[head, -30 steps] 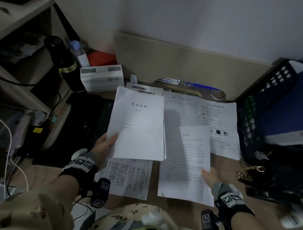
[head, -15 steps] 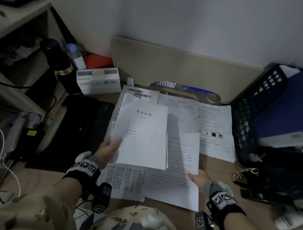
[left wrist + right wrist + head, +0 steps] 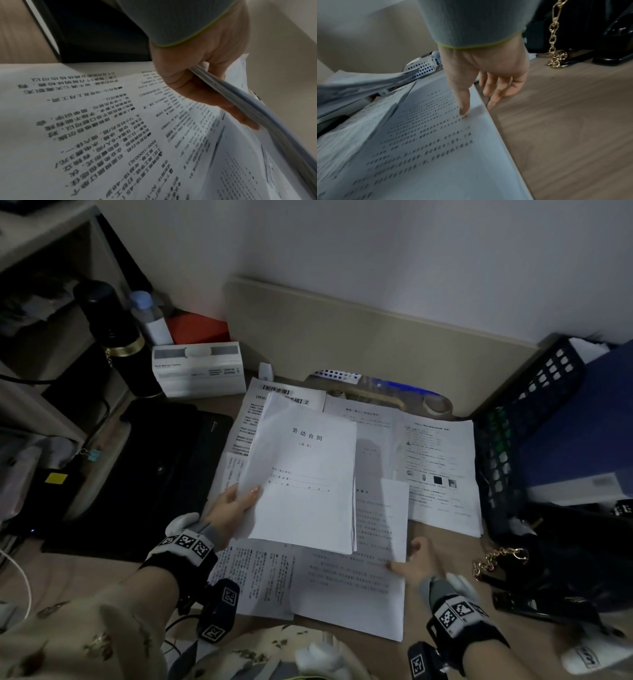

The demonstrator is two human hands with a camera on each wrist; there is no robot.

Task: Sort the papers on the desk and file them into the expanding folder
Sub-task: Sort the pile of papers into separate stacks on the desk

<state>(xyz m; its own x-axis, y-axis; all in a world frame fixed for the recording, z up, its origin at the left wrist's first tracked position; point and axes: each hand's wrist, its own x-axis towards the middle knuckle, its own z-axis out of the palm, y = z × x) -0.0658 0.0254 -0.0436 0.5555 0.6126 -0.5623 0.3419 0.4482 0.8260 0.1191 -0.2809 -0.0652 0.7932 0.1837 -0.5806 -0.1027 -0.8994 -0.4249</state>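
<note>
Early still: left hand (image 3: pixel 233 505) pinches the contract stack (image 3: pixel 305 474) above the worktop (image 3: pixel 442 556); right hand (image 3: pixel 416 563), fingers (image 3: pixel 464 102) relaxed, presses a loose sheet (image 3: pixel 356 587). Other papers (image 3: pixel 442 470) lie spread; black folder (image 3: pixel 150 474), probably the expanding one, beside them, nothing filed.

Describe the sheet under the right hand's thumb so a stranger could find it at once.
Start from the wooden desk and find the spread of papers in its middle. Nearest the front edge on the right lies a text sheet, with the right hand touching its right edge. Unlike the stapled contract gripped by the left hand, it lies flat, a single page filled with body text.
</note>
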